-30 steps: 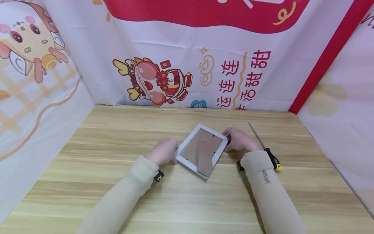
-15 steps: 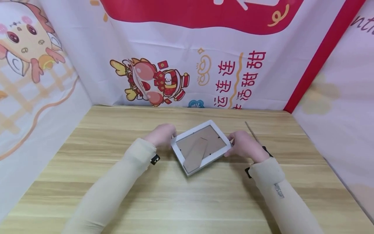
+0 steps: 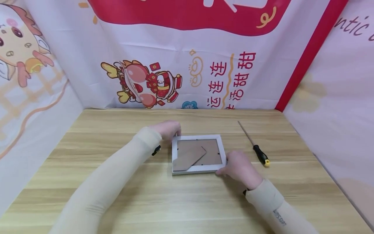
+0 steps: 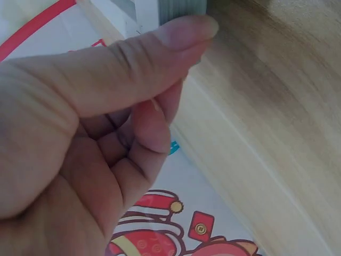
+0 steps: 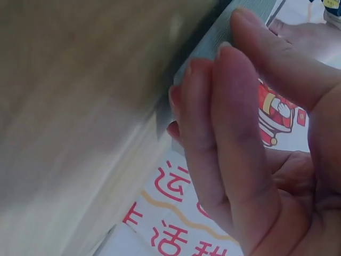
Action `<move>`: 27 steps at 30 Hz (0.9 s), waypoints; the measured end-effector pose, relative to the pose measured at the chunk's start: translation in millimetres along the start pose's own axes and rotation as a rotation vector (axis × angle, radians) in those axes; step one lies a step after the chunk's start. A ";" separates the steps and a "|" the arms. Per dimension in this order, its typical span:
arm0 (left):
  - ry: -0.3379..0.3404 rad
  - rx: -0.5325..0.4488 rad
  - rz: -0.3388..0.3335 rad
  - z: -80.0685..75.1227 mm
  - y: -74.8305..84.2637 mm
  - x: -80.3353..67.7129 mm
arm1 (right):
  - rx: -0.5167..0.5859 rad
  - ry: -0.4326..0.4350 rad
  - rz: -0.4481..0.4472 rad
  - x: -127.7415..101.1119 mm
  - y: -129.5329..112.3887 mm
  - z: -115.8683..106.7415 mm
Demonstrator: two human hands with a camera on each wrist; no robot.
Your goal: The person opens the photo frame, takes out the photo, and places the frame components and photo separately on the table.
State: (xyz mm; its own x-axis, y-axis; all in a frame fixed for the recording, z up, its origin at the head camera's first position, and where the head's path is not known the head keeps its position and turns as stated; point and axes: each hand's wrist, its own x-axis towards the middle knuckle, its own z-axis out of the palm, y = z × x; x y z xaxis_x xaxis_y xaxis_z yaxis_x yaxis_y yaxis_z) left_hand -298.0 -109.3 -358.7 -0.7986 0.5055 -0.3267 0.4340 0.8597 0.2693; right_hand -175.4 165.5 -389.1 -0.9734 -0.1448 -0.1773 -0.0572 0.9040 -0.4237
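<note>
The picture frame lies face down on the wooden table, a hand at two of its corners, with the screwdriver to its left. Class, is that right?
Not quite: the screwdriver lies to the right of the picture frame, not its left, as the head view shows. The rest stands: the frame lies face down, with the left hand and right hand at opposite corners.

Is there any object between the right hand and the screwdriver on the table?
Nothing visible does. The right hand grips the near right corner of the photo frame; the screwdriver lies to its right, with only bare table between them.
</note>
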 end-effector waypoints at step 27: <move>0.151 -0.075 0.099 32.5 -25.1 -31.9 | -0.039 -0.038 -0.055 4.6 5.4 -2.9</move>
State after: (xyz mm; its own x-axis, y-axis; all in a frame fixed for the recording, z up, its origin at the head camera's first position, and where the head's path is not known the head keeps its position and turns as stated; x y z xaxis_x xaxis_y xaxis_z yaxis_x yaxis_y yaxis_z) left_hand -269.9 -144.7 -384.5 -0.8093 0.5660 -0.1574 0.4860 0.7955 0.3619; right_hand -180.8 171.0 -389.6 -0.9595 -0.2088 -0.1890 -0.1193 0.9093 -0.3988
